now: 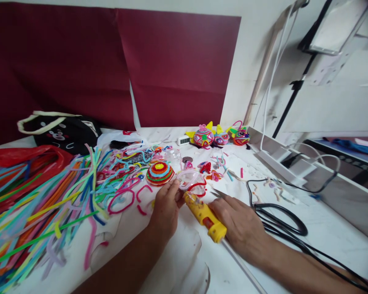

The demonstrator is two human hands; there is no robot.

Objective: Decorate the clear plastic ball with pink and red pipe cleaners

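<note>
My left hand [167,206] is closed, thumb and fingers pinching the rim of a clear plastic half-ball [190,181]. A pale pipe cleaner and a red pipe cleaner [198,187] lie along the half-ball. My right hand [237,220] is wrapped round a yellow hot glue gun [204,216], its nozzle end close to the half-ball's lower edge. From the gun's back runs a whitish glue stick [242,265]. A pointed metal tip [217,192] sticks out past my right fingers; the rest of that tool is hidden. Just beyond my left hand sits a dome of coiled striped pipe cleaners [160,173].
Many loose pipe cleaners [64,204] cover the left side, near a red plastic bag [49,155] and a black bag [67,132]. Finished ornaments [204,136] stand at the back by a small timer [183,140]. Black cable [282,222] loops at right, near a power strip [282,167].
</note>
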